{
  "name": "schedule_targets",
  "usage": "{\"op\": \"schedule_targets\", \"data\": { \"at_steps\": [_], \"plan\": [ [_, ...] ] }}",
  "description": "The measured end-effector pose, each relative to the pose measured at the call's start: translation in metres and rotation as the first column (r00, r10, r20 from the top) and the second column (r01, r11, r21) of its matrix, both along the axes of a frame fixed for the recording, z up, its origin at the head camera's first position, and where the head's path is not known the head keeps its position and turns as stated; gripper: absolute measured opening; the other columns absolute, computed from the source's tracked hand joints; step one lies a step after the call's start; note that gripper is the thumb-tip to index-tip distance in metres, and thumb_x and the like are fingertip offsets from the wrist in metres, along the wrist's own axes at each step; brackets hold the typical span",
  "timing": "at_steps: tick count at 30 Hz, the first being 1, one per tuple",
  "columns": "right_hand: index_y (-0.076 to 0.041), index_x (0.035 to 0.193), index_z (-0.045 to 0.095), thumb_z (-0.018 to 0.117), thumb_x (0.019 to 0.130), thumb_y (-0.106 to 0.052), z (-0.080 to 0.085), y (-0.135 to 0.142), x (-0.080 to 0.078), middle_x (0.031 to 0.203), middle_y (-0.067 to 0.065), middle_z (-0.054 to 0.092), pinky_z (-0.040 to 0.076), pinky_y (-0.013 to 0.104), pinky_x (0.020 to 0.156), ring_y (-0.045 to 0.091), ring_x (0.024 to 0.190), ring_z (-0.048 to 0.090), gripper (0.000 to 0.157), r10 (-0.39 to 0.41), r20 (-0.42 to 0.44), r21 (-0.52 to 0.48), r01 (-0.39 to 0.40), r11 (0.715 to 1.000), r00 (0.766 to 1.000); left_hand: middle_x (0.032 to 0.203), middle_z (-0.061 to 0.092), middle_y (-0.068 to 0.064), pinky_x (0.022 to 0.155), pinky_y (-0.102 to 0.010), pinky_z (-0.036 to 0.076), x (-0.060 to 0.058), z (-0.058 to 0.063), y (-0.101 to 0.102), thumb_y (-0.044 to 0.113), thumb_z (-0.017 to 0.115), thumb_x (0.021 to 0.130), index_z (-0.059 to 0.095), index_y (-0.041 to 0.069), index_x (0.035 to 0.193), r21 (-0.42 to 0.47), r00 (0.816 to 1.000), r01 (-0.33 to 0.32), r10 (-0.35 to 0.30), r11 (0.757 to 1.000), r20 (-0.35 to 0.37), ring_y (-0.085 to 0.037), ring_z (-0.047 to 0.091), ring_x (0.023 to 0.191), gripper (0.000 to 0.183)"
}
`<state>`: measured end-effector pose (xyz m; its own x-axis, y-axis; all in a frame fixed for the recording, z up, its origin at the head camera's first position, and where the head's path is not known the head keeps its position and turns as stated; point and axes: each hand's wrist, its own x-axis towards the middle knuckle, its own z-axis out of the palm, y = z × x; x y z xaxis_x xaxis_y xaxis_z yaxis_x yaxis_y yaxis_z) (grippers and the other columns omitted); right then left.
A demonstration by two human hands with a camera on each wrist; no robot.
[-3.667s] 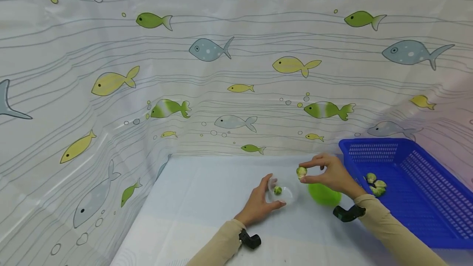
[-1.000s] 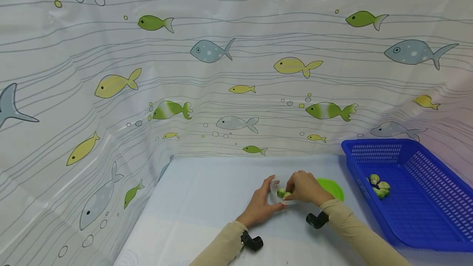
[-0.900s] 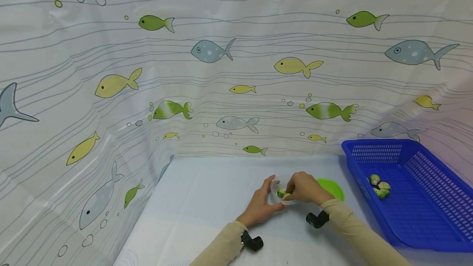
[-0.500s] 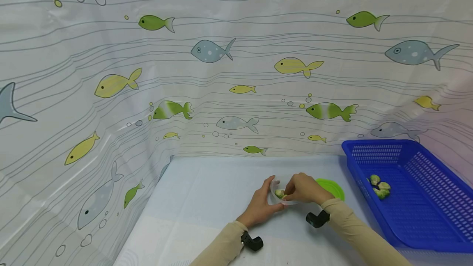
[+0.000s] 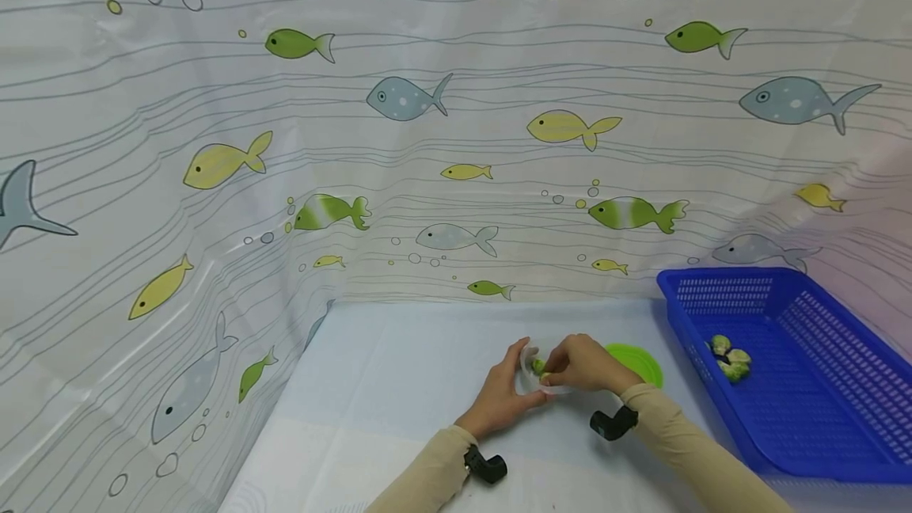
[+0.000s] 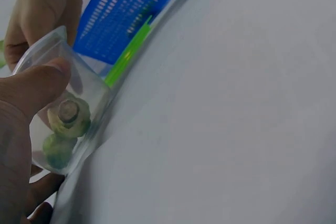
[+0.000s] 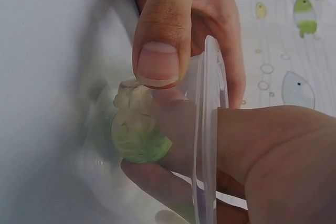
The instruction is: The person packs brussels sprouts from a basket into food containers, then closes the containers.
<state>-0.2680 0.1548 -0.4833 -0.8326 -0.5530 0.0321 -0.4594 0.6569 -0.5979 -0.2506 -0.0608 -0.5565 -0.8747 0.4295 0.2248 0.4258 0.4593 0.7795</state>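
Note:
A small clear plastic container [image 6: 97,90] stands on the white table. My left hand [image 5: 501,393] grips it from the left, thumb on the near side and fingers round the far side. Reaching in from the right, my right hand [image 5: 587,364] has its fingers inside the container and pinches a Brussels sprout [image 7: 137,136], seen through the clear wall. In the left wrist view, one sprout [image 6: 68,115] shows its cut stem end, and a greener sprout [image 6: 58,150] lies against it. Part of the right hand's fingertips is hidden in the head view.
A bright green round lid [image 5: 641,365] lies just behind the right hand. To the right stands a blue perforated basket [image 5: 819,394], with several Brussels sprouts [image 5: 734,358] near its left wall. A fish-print sheet [image 5: 463,204] hangs behind the table.
My right hand has moved left and down from above the green lid into the container with a sprout. Over the last second the sprouts shifted slightly under its fingers. The left hand kept its grip.

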Motion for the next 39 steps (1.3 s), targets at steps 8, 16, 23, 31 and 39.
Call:
{"op": "schedule_targets", "data": {
  "at_steps": [8, 16, 23, 31, 39],
  "plan": [
    [-0.006, 0.099, 0.084, 0.083, 0.091, -0.017, 0.0003, 0.0012, -0.0006, 0.087, -0.003, 0.081, 0.060, 0.032, 0.076, 0.007, 0.081, 0.071, 0.014, 0.024, 0.016, 0.020, -0.024, 1.000, 1.000, 0.161, 0.052, -0.010, 0.121, -0.048, 0.043, -0.0009, -0.0009, 0.0008, 0.044, 0.084, 0.089, 0.030, 0.012, 0.165, 0.008, 1.000, -0.007, 0.007, 1.000, 0.003, -0.025, 0.049, 0.149, 0.099],
    [-0.012, 0.093, 0.084, 0.086, 0.089, -0.022, -0.0073, -0.0010, 0.0006, 0.084, -0.006, 0.079, 0.058, 0.033, 0.074, 0.007, 0.079, 0.069, 0.011, -0.056, 0.010, -0.004, 0.056, 0.998, 0.998, 0.161, 0.052, -0.011, 0.122, -0.049, 0.042, 0.0008, 0.0000, -0.0009, 0.042, 0.085, 0.089, 0.030, 0.010, 0.165, 0.025, 1.000, 0.002, -0.002, 1.000, 0.012, -0.027, 0.049, 0.149, 0.099],
    [-0.013, 0.092, 0.084, 0.088, 0.088, -0.025, -0.0056, -0.0023, 0.0028, 0.082, -0.008, 0.078, 0.056, 0.029, 0.068, 0.004, 0.074, 0.067, 0.013, -0.091, 0.003, -0.012, 0.092, 0.996, 0.996, 0.160, 0.053, -0.010, 0.121, -0.047, 0.043, 0.0009, 0.0002, -0.0007, 0.043, 0.084, 0.090, 0.030, 0.010, 0.165, 0.018, 1.000, 0.005, -0.005, 1.000, 0.004, -0.024, 0.050, 0.148, 0.099],
    [-0.016, 0.091, 0.084, 0.088, 0.088, -0.026, -0.0018, -0.0001, 0.0043, 0.081, -0.010, 0.078, 0.055, 0.030, 0.067, 0.004, 0.074, 0.067, 0.011, -0.091, -0.029, 0.009, 0.091, 0.996, 0.995, 0.160, 0.053, -0.009, 0.122, -0.050, 0.042, 0.0005, 0.0017, -0.0004, 0.045, 0.085, 0.089, 0.030, 0.011, 0.166, 0.021, 1.000, 0.005, -0.005, 1.000, 0.005, -0.026, 0.049, 0.149, 0.100],
    [-0.015, 0.093, 0.084, 0.085, 0.090, -0.026, -0.0017, 0.0017, 0.0033, 0.082, -0.010, 0.078, 0.054, 0.028, 0.065, 0.002, 0.072, 0.065, 0.011, -0.077, -0.040, 0.029, 0.078, 0.997, 0.996, 0.160, 0.054, -0.008, 0.122, -0.047, 0.042, 0.0004, 0.0003, 0.0007, 0.043, 0.085, 0.090, 0.030, 0.012, 0.165, 0.010, 1.000, -0.003, 0.003, 1.000, -0.003, -0.023, 0.049, 0.148, 0.099]
  ]
}}
